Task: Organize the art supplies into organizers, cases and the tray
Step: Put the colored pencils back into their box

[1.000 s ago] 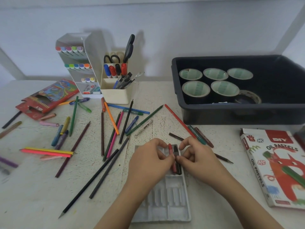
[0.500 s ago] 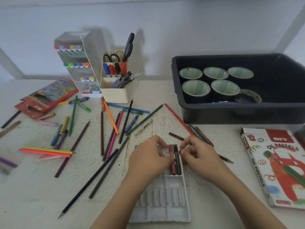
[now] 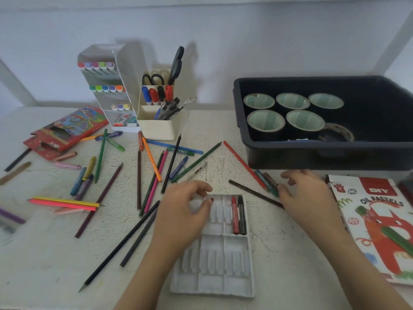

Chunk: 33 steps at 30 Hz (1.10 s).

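White speckled worktop (image 3: 279,253) against a plain pale wall, supplies lying all over it. Pastel insert (image 3: 214,276) is sitting centre, nearest the person, so it is serving as the landmark. A red pastel (image 3: 234,217) and a black pastel (image 3: 241,217) are lying side by side in its far-right slots. Left hand (image 3: 185,215) is resting over the insert's far-left corner, grip loosely curled and pinching nothing; likely steadying the insert against sliding. Right hand (image 3: 308,198) is hovering right of the insert, grip spread, thumb just beside two loose pastels (image 3: 268,182) lying near the front wall of the dark tray (image 3: 324,156). Touching or not, cannot tell. Judging these as the next ones going in.

Dark tray, beyond and right of the insert, is holding tape rolls (image 3: 266,120) packed core-up. Pastel box (image 3: 377,220), right of the insert, is reading "DIY" and "OIL PASTELS" — the insert probably belongs inside it. Far left of the insert a red pencil box (image 3: 67,133) is lying open, print too small to read. Beyond the insert a cream organizer (image 3: 156,130) is keeping markers, pens and scissors upright. Coloured pencils (image 3: 152,166) are lying scattered left of and beyond the insert. A white pen (image 3: 197,170) just beyond it is carrying lettering — unreadable.
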{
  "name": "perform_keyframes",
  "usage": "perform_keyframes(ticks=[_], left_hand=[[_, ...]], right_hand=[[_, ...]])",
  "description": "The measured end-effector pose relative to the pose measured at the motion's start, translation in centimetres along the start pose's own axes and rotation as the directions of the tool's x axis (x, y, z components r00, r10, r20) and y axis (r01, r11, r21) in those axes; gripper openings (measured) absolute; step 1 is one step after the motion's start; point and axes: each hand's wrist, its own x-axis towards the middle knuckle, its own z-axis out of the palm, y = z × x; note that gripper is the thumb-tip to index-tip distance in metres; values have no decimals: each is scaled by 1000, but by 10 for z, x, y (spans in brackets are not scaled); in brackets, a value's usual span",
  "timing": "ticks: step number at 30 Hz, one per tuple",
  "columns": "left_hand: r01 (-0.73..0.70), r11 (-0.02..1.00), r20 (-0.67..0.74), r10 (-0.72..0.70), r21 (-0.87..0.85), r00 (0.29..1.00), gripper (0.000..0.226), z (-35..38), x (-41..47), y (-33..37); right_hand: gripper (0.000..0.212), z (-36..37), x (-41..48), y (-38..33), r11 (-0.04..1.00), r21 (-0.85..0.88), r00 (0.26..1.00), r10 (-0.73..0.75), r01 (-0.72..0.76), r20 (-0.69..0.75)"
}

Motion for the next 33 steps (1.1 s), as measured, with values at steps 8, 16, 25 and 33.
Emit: perform_keyframes(ticks=[8, 16, 25, 33], left_hand=[[-6, 998, -37, 4, -59, 999, 28, -5, -5, -27], [1, 999, -107, 4, 43, 994, 19, 9, 4, -31], [52, 992, -219, -76, -113, 973, 24, 10, 1, -28], [70, 981, -242, -113, -180, 964, 28, 10, -1, -29]], right_hand=[[19, -3, 1, 4, 999, -1, 995, 34, -34, 92], [15, -7, 3, 0, 997, -73, 985, 25, -13, 169], [16, -14, -15, -16, 880, 437, 981, -190, 187, -36], [18, 4, -19, -45, 607, 794, 961, -233, 23, 151]])
